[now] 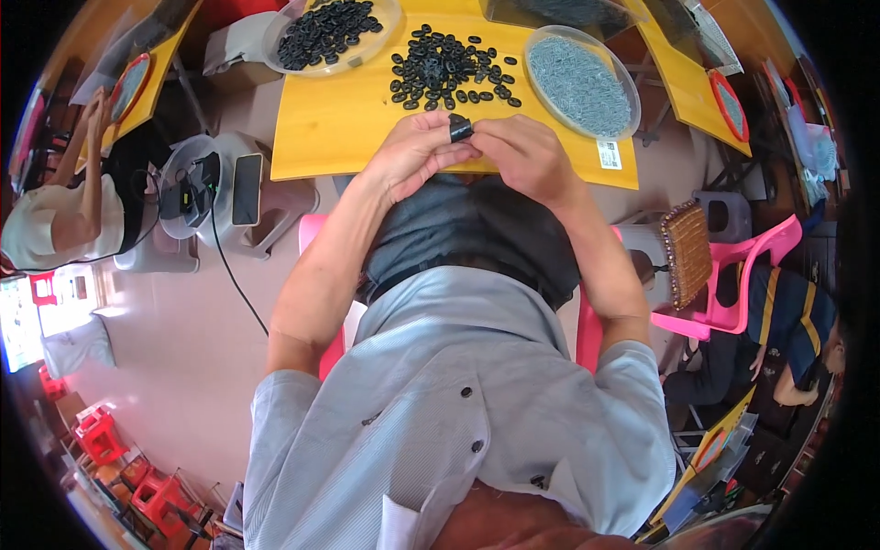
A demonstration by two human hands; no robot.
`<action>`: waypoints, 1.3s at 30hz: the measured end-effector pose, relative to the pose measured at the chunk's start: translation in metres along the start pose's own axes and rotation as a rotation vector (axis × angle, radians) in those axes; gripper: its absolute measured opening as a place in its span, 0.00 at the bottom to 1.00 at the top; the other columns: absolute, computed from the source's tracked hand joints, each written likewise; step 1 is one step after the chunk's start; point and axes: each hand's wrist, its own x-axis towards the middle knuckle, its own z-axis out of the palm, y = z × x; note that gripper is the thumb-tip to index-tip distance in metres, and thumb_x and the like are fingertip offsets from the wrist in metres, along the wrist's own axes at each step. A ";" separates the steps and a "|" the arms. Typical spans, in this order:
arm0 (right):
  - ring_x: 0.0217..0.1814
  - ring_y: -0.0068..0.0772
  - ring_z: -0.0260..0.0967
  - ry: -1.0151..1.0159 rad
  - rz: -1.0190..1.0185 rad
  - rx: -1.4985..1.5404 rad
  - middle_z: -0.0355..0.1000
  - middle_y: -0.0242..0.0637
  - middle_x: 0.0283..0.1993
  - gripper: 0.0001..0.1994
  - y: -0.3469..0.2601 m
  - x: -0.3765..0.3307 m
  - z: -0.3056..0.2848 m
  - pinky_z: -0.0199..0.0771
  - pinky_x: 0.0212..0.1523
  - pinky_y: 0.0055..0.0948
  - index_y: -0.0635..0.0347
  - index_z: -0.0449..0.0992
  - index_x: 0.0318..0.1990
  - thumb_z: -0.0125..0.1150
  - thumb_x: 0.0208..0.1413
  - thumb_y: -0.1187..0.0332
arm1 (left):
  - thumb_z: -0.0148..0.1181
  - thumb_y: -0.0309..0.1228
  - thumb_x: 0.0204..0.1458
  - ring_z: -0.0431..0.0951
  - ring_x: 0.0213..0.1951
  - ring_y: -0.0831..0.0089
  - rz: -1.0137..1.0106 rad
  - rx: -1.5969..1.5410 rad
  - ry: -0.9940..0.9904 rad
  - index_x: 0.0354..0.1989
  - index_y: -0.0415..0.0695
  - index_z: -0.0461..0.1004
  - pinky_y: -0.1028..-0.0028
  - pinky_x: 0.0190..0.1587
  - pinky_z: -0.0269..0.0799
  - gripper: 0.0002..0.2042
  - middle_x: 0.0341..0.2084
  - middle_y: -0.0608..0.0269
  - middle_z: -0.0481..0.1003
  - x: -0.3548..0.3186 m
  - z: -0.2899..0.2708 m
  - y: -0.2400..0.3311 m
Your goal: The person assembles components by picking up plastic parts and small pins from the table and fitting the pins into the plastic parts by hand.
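One black piece in hand, a large supply of loose ones waiting

Over the near edge of the yellow table (339, 128), the left hand (403, 156) pinches a dark, glossy black piece (460, 129) between thumb and fingers. The right hand (532, 160) meets it from the other side, fingertips drawn together; whether they clamp the piece or something small cannot be told. How far the piece itself is worked is hidden by the fingers.

The work looks far from finished: a heap of oval black parts (440, 69) lies loose on the table's far middle, and more black parts (328, 35) fill the round bowl (389, 35) at the table's far left corner. The round tray (636, 103) by the table's right edge is well covered with small grey metal pieces (579, 84). No separate group of completed pieces can be picked out on the table, so what is done cannot be judged.

The widest open room is the table's left half, between bowl and near edge. Between heap and tray only a narrow strip of the table shows. At the near right corner a white label (609, 155) lies flat. The near edge runs just by the person's dark trousers (477, 229), so a piece dropped there could slip off the table into the lap
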 end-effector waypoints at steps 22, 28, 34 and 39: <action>0.35 0.21 0.73 0.093 0.839 0.498 0.78 0.35 0.36 0.05 -0.007 -0.001 0.012 0.72 0.38 0.22 0.67 0.79 0.38 0.62 0.55 0.77 | 0.59 0.21 0.56 0.82 0.38 0.68 0.197 0.067 0.148 0.44 0.35 0.75 0.76 0.43 0.80 0.08 0.37 0.55 0.80 -0.001 0.011 -0.002; 0.33 0.20 0.72 0.115 0.821 0.438 0.78 0.35 0.35 0.04 -0.009 0.002 0.012 0.72 0.37 0.21 0.67 0.79 0.38 0.62 0.55 0.77 | 0.59 0.20 0.55 0.82 0.38 0.68 0.234 0.204 0.221 0.42 0.33 0.75 0.75 0.43 0.80 0.07 0.36 0.54 0.80 0.002 0.013 -0.005; 0.33 0.20 0.71 0.079 0.839 0.464 0.77 0.35 0.35 0.05 -0.007 -0.001 0.012 0.71 0.37 0.21 0.67 0.78 0.38 0.62 0.55 0.77 | 0.59 0.19 0.55 0.83 0.37 0.68 0.236 0.269 0.250 0.43 0.32 0.75 0.75 0.43 0.80 0.08 0.36 0.53 0.80 0.002 0.014 -0.006; 0.33 0.19 0.70 0.066 0.855 0.482 0.77 0.34 0.35 0.05 -0.007 0.000 0.012 0.71 0.37 0.20 0.67 0.78 0.38 0.61 0.55 0.77 | 0.59 0.19 0.55 0.83 0.37 0.69 0.243 0.279 0.245 0.43 0.32 0.75 0.76 0.43 0.80 0.09 0.36 0.53 0.80 0.002 0.014 -0.006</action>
